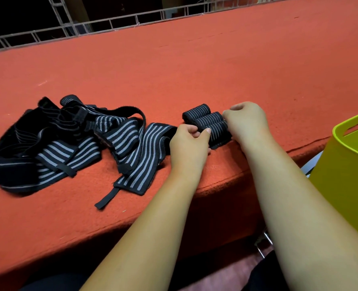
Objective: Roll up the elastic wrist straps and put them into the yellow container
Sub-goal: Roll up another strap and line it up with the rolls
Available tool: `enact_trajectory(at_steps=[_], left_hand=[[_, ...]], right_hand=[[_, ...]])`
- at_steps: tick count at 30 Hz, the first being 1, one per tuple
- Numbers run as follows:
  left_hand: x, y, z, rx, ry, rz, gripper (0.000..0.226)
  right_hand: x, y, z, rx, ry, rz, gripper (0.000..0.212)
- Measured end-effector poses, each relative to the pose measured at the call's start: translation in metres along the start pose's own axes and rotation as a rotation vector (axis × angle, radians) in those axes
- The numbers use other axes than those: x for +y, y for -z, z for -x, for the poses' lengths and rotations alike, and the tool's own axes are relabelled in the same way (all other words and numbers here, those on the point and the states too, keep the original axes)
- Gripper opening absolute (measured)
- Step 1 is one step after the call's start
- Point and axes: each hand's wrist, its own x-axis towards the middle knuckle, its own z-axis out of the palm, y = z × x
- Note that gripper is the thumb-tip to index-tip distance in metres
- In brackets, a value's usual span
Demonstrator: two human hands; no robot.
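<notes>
Three rolled black straps with grey stripes [205, 118] lie side by side near the front edge of the red table [195, 66]. My left hand [188, 145] and my right hand [247, 122] pinch the two ends of the nearest roll [217, 131], whose loose tail lies flat beneath it. A pile of unrolled striped straps [65, 139] sprawls to the left, one strap [144, 156] stretched out beside my left hand. The yellow container [345, 164] stands at the right, below the table edge.
A metal railing [90, 26] runs along the table's far edge, with darkness behind it. The table's front edge drops off just under my forearms. A metal frame piece [264, 244] shows beneath the table near the container.
</notes>
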Motion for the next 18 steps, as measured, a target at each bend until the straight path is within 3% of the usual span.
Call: enact_trajectory(at_steps=[6,13,18], left_hand=[[0.017,0.028,-0.001,-0.043,0.004,0.039,0.017],[0.054,0.1,-0.004,-0.01,0.055,0.229,0.015],[0.066,0.171,-0.009,0.098,0.014,0.249,0.015]], right_hand=[[-0.021,-0.016,0.012,0.008,0.098,-0.142,0.014],[-0.062,-0.062,0.05,-0.215,0.161,-0.279,0.025],[-0.096,-0.106,0.082,-0.343,0.233,-0.3,0.016]])
